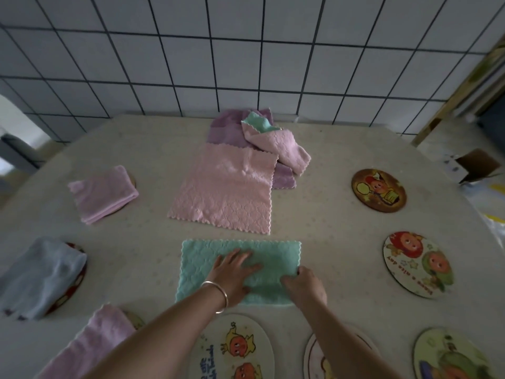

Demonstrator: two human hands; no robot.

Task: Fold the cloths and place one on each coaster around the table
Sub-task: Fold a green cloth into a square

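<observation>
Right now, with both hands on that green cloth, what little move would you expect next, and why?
Probably folding the green cloth once more, right edge over to the left. The left hand lies flat on it, pinning its middle, while the right hand pinches its right edge. It is a wide rectangle, larger than the folded pink cloth already lying on a coaster.

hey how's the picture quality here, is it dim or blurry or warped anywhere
Head view: dim and flat, no glare; wide-angle warp bends the white tiled wall grid and rounds the beige table; sharpest on the mint-green textured cloth under the left hand and right hand; the folded light-blue cloth and bottom coasters look soft.
</observation>
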